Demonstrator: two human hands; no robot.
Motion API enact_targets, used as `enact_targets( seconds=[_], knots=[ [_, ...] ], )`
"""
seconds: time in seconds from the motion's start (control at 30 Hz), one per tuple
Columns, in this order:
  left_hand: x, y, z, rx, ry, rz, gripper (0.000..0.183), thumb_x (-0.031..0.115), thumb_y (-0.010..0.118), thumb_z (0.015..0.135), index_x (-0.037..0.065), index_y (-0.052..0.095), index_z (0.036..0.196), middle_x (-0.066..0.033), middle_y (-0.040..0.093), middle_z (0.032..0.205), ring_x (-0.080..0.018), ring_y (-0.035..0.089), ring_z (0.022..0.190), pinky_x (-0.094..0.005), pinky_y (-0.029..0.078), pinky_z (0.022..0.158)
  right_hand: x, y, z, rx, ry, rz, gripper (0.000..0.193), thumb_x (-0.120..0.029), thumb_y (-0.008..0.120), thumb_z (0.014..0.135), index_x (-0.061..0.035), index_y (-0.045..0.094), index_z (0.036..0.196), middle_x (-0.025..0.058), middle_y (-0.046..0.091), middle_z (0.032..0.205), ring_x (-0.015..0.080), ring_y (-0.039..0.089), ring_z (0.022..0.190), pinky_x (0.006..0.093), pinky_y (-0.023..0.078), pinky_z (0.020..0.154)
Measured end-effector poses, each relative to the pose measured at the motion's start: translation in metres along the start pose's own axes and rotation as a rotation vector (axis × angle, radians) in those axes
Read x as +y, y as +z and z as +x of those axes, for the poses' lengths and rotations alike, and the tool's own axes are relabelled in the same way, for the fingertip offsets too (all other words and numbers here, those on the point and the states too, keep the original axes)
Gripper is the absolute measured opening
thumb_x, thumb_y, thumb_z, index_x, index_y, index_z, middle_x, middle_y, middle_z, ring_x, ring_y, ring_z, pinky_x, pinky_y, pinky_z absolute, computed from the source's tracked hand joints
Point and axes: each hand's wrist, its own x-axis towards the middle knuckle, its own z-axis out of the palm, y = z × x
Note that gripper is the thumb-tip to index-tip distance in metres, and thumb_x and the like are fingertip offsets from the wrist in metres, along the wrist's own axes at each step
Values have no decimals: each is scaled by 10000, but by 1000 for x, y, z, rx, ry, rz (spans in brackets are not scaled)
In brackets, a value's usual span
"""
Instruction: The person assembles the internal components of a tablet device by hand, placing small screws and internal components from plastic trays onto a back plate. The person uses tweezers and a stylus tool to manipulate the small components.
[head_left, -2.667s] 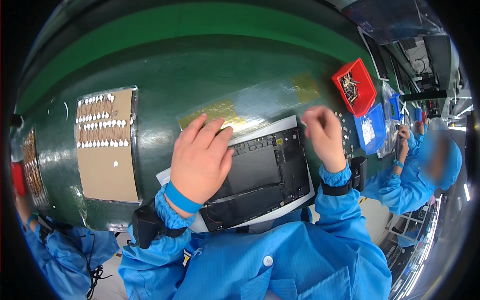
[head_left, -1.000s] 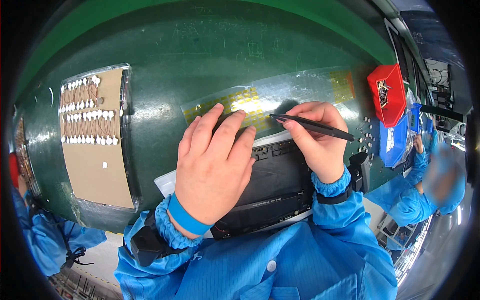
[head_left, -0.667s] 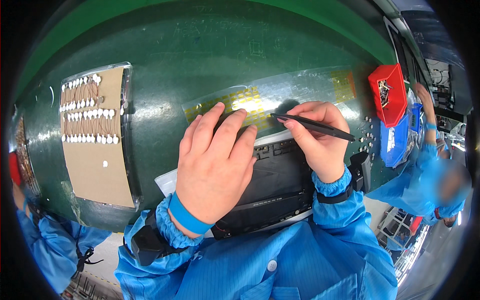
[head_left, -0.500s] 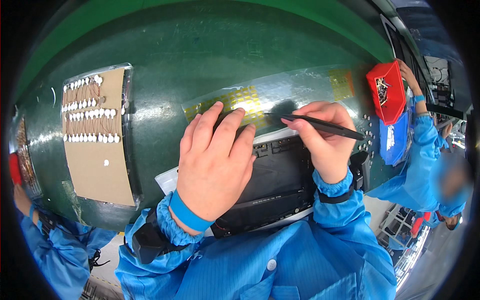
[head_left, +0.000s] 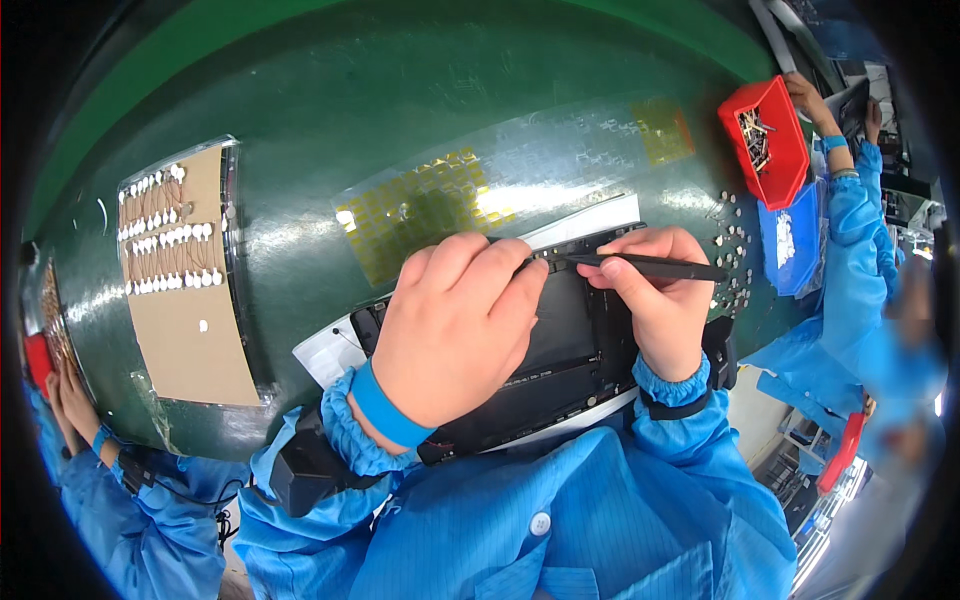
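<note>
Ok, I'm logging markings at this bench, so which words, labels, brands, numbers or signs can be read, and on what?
Black panel: a tiny line of pale print, too small to read.
Sheet with yellow tabs: no lettering that I can make out.
Nothing else is legible, so there is no text to quote.

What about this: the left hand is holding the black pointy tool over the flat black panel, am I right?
The hand is wrong: the head view shows the right hand holding the black pointy tool over the flat black panel.
</note>
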Motion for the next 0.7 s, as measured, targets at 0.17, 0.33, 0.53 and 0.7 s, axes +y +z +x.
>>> enact_targets(
  seconds=[0.17,0.33,0.53,0.7],
  knots=[
    [0,-1,2,-49,-21,-19,436,69,677,576,44,569,997,-86,535,1030,-288,503,887,-393,419,770,0,2,1,21,18,-15,148,107,625,736,46,503,794,155,606,853,212,639,755,297,536,691],
    [-1,-1,3,-67,-35,-27,434,74,675,575,48,572,995,-85,531,1027,-286,500,881,-391,416,772,0,2,2,28,44,-21,146,103,627,737,46,507,798,153,608,842,207,640,749,293,534,689],
    [0,-2,4,-79,-40,3,448,83,672,574,59,574,1010,-80,524,1034,-284,493,892,-390,414,769,0,3,3,20,38,-28,147,94,632,743,41,507,799,145,613,811,196,640,735,282,530,676],
    [1,-1,5,-102,-40,25,453,92,670,578,79,578,1022,-74,517,1035,-279,486,904,-390,410,764,1,3,2,9,21,-31,148,84,637,748,42,507,807,145,618,800,192,639,739,283,532,680]
  ],
)
